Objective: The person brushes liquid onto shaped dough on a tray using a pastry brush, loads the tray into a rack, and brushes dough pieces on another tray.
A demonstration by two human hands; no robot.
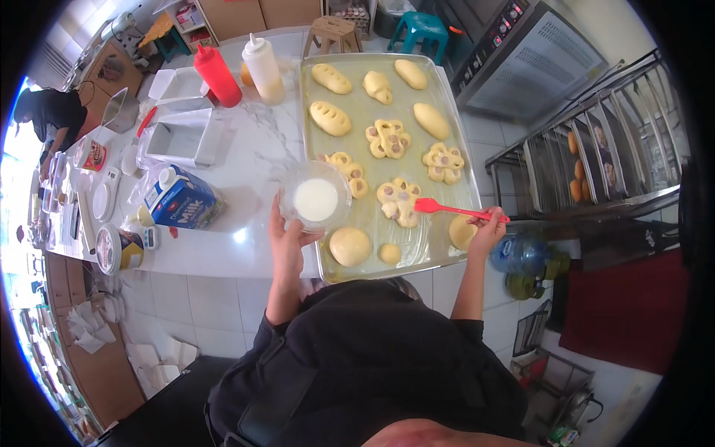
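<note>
Dough [400, 200] touches a red brush [454, 210]. The right hand [488, 229] pinches it with curled fingers. The left hand [287, 240] grips a clear bowl [343, 197], fingers spread.

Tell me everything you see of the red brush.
The red brush looks like smooth silicone or plastic, with a broad, flat head and a slim handle. The right hand grips it near the handle's end, which sticks out beyond. The head points left, over the edge of a flower-shaped dough piece on the tray; whether they touch is unclear.
</note>
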